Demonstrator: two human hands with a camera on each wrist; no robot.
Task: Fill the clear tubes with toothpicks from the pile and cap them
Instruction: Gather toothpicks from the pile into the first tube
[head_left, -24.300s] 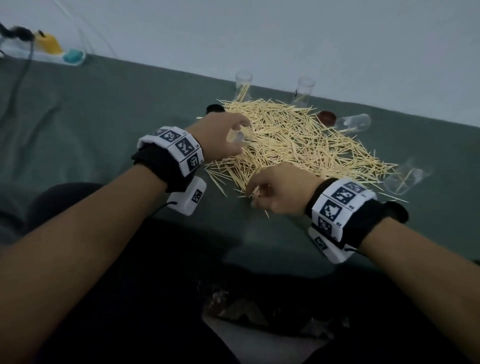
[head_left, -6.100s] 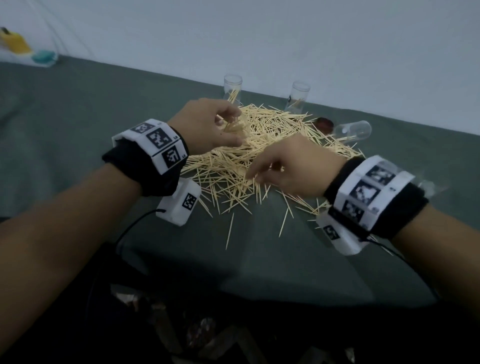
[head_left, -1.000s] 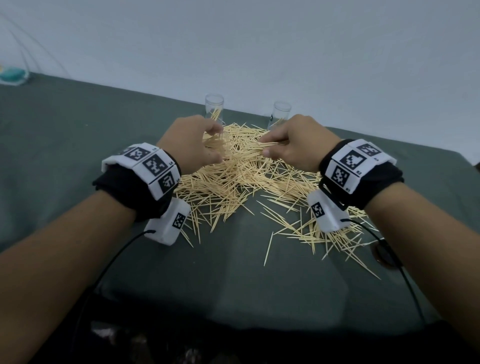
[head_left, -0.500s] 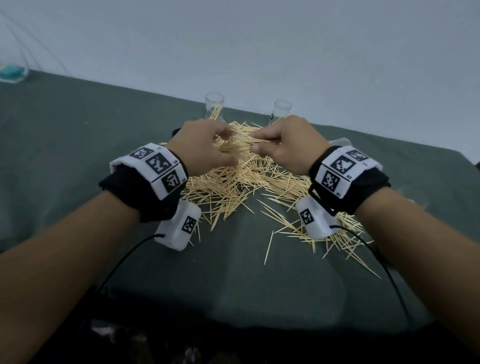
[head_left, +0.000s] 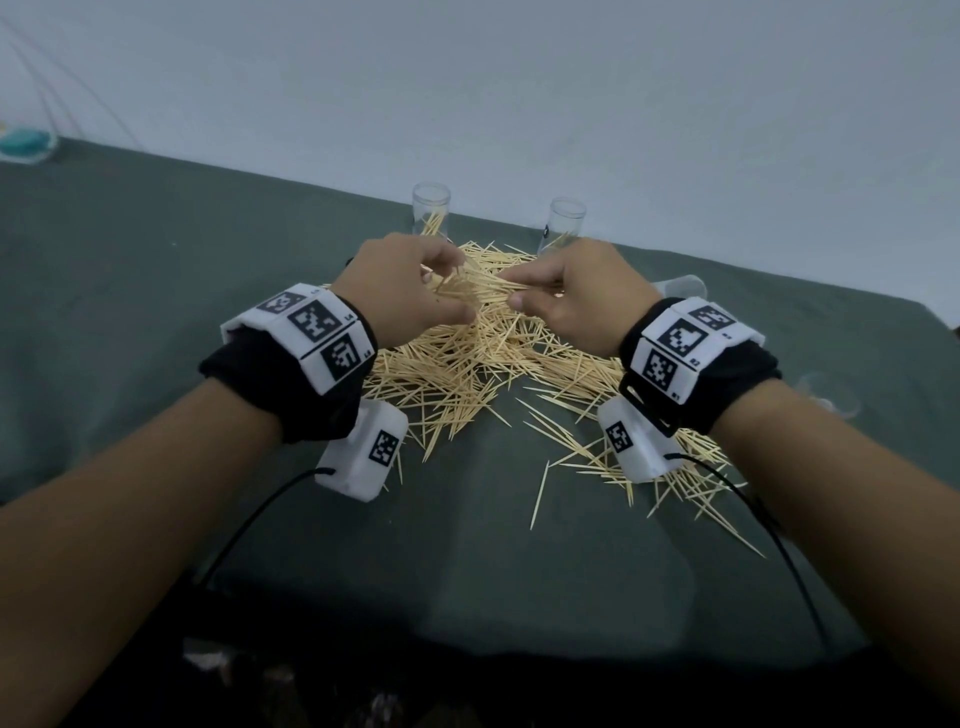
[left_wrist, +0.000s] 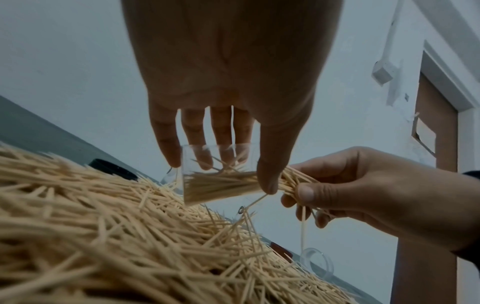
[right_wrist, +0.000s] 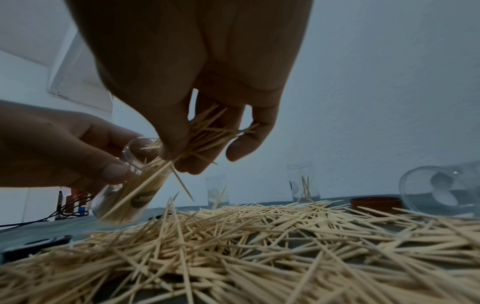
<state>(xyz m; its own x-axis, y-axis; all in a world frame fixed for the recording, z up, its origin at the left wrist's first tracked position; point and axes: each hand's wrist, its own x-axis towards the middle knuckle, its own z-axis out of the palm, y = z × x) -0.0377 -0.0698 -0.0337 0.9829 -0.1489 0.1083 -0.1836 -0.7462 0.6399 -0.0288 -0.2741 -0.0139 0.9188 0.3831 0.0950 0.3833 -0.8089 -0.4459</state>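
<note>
My left hand (head_left: 441, 291) holds a clear tube (left_wrist: 218, 174) tilted on its side above the toothpick pile (head_left: 467, 374), thumb and fingers around its wall. The tube (right_wrist: 127, 191) is partly filled with toothpicks. My right hand (head_left: 535, 296) pinches a bundle of toothpicks (left_wrist: 293, 179) whose ends reach into the tube's mouth. The bundle (right_wrist: 207, 131) fans out behind my right fingers, and a loose toothpick (right_wrist: 182, 183) hangs down from it. Both hands hover over the far side of the pile.
Two upright clear tubes (head_left: 430, 208) (head_left: 566, 218) with a few toothpicks stand behind the pile. An empty tube (right_wrist: 441, 191) lies on its side beside a brown cap (right_wrist: 374, 202). A black cap (left_wrist: 111, 165) lies at the pile's left edge. Green cloth (head_left: 467, 571) covers the table.
Over the last second my hands have drawn together above the pile. The right hand has brought its bundle of toothpicks up to the mouth of the tube in my left hand.
</note>
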